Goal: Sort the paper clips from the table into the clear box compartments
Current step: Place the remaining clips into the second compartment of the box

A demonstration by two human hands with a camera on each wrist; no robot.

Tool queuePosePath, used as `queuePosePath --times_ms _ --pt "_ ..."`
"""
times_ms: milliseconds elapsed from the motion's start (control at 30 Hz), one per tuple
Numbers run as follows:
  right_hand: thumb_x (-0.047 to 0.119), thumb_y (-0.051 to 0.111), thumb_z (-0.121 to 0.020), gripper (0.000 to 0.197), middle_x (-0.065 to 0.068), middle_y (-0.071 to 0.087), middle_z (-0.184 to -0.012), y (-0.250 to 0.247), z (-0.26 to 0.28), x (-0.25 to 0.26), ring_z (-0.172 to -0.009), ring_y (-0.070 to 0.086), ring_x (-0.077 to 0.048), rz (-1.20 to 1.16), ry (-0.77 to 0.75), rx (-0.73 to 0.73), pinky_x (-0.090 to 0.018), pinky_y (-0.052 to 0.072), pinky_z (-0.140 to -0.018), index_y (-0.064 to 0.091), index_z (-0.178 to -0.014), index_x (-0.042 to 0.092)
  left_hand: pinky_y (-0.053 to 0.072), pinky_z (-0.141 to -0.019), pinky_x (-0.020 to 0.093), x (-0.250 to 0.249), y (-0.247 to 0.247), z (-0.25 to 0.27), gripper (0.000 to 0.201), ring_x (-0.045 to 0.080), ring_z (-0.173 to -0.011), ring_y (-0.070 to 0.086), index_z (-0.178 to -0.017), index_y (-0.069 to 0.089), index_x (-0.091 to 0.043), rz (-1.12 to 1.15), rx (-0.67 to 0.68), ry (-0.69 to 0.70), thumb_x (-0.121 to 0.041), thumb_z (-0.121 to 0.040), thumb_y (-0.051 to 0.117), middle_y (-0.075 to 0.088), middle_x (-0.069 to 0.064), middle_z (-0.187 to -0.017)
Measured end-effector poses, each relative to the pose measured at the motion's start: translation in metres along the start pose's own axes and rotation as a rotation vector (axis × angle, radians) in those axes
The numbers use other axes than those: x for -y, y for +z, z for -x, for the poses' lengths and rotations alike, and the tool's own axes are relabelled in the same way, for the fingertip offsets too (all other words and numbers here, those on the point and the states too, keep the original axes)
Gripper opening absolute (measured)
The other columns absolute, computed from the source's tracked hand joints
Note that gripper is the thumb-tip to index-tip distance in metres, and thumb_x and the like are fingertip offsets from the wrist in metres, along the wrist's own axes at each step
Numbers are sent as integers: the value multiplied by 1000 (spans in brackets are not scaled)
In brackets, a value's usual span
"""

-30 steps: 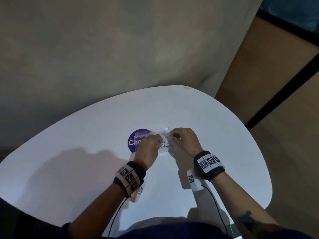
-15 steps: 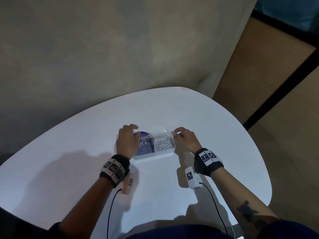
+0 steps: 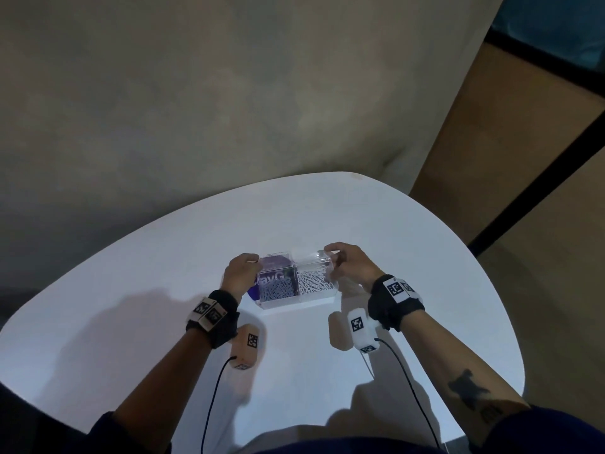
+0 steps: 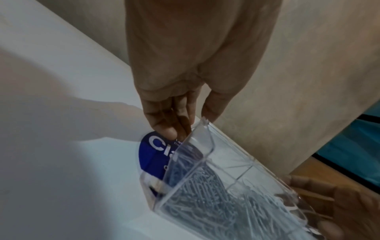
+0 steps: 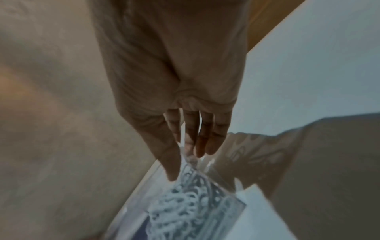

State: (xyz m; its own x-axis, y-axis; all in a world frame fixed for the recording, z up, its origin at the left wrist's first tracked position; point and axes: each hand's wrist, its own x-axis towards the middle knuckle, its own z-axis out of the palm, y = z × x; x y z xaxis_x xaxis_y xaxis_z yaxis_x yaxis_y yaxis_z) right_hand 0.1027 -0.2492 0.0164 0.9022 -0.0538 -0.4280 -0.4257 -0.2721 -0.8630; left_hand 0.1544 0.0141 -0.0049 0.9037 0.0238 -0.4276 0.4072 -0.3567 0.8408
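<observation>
Both hands gripping opposite ends of clear box [image 3: 296,283]: left hand [image 3: 240,273] pinching left end wall near upper corner, thumb on far side, fingers [image 4: 166,125] down outer face; right hand [image 3: 348,265] clamping right end wall, thumb over rim, fingers [image 5: 197,139] behind. Box sitting on white table [image 3: 147,290], seemingly tipped slightly toward person, partly covering round blue sticker [image 4: 153,154]. Two compartments visible, both already holding heaps of silver paper clips [image 3: 311,281]; no loose clips visible on tabletop, so sorting judged essentially done. Handling notes: rigid, thin-walled plastic, smooth and likely slippery, modest weight from clip load; open top, so tilting risking spill across divider or over rim. Best hold judged at two end walls near rim, as now, keeping box level. Versus half a second ago: left hand shifting from resting open over sticker beside box to pinching end wall; right hand staying at right end. Versus one second ago: hands bunched together over box top, now spread to its ends. Wrist cameras and cables hanging below both wrists.
</observation>
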Motion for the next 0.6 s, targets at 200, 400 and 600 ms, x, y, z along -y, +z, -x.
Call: queuePosePath --times_ms 200,400,600 --pt "-6 83 -62 79 -15 61 -110 6 5 -6 -87 62 -22 19 -48 -16 -42 58 -78 52 -128 25 52 -74 39 3 -3 3 48 26 -85 64 -122 54 -16 154 -31 109 -6 -77 68 70 9 -98" --pt "5 72 -88 47 -7 62 -91 6 16 -6 -91 63 -9 -395 -48 -114 -8 48 -56 52 -130 8 53 -81 33 1 -9 32 15 15 -85 66 -97 70 -25 -26 -51 424 -19 -84 70 72 -6 -87" --pt "4 72 -87 13 -6 66 -89 -1 24 -15 -72 58 -10 -315 -192 -161 -14 46 -57 69 -98 -3 54 -71 33 19 -12 60 17 10 -82 61 -95 71 -20 -320 -52 774 -19 -78 66 67 -14 -90"
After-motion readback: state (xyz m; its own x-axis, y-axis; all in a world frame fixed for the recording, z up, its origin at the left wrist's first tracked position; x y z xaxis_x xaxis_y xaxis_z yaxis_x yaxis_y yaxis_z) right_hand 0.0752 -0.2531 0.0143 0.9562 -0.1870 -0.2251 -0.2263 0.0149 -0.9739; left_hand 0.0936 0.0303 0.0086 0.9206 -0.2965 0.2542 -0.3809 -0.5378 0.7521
